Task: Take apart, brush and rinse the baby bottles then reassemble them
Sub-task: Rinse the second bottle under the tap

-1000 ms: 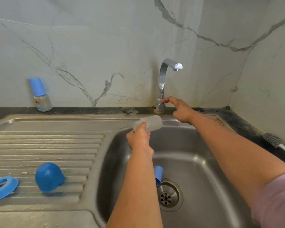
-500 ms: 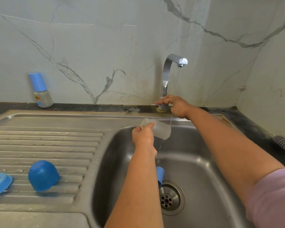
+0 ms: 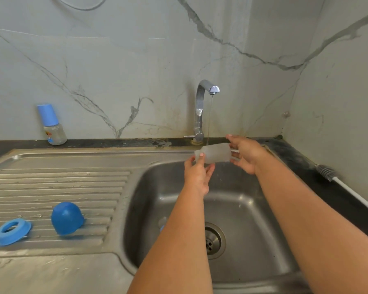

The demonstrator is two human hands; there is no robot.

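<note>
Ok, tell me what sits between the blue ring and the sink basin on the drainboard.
Head view: the blue dome cap lies open side down on the drainboard, between the blue ring and the sink basin.

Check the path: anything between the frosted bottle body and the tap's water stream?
Nothing visible. The frosted translucent bottle body lies sideways directly under the thin stream from the chrome tap. The left hand grips its left end and the right hand its right end, leaving the top of its middle bare above the steel sink basin.
</note>
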